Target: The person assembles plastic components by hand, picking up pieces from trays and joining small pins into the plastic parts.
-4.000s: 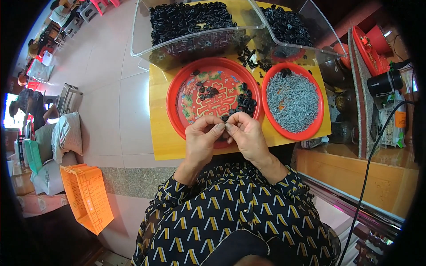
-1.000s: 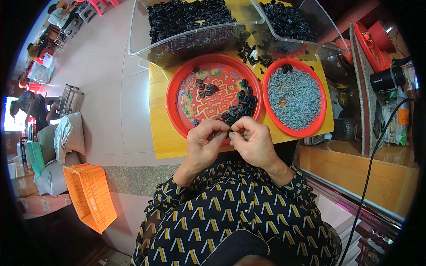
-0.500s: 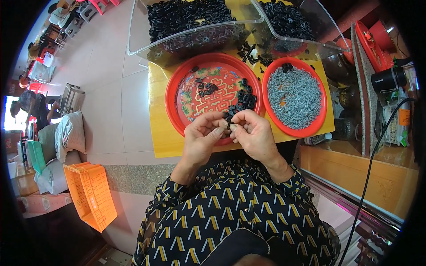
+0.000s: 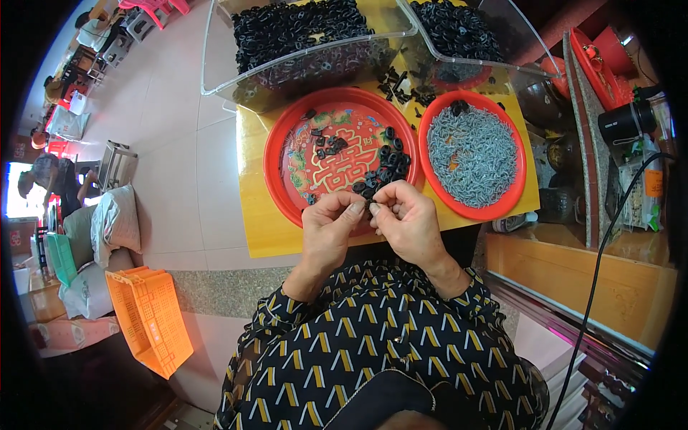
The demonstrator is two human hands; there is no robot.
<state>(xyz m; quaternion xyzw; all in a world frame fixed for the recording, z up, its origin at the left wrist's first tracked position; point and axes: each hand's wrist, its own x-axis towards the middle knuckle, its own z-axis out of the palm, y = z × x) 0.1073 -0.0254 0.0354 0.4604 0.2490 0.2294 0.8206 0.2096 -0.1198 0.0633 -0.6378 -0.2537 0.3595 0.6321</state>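
Over the near rim of a large red round tray [image 4: 281, 193], my left hand [image 4: 331, 228] and my right hand [image 4: 408, 221] meet fingertip to fingertip. Both are closed in a pinch on one small black plastic part [image 4: 369, 208], mostly covered by the fingers. Loose black oval parts [image 4: 388, 169] lie heaped in the tray just beyond my hands. A smaller cluster of black pieces [image 4: 330, 145] rests on its patterned middle. Right of it, a red tray [image 4: 428, 163] holds many grey screws [image 4: 476, 158], with a few black parts at its far edge.
Two clear plastic bins [image 4: 308, 54] [image 4: 487, 61] full of black parts stand at the back of the yellow tabletop [image 4: 252, 208]. Small black pieces [image 4: 395, 86] lie scattered before them. An orange crate [image 4: 149, 322] sits low at left. A black cable [image 4: 598, 279] hangs at right. People sit in the far left background.
My hands stay together over the tray's near rim, with the fingers slightly shifted around the small black part. The whole view has moved a little.
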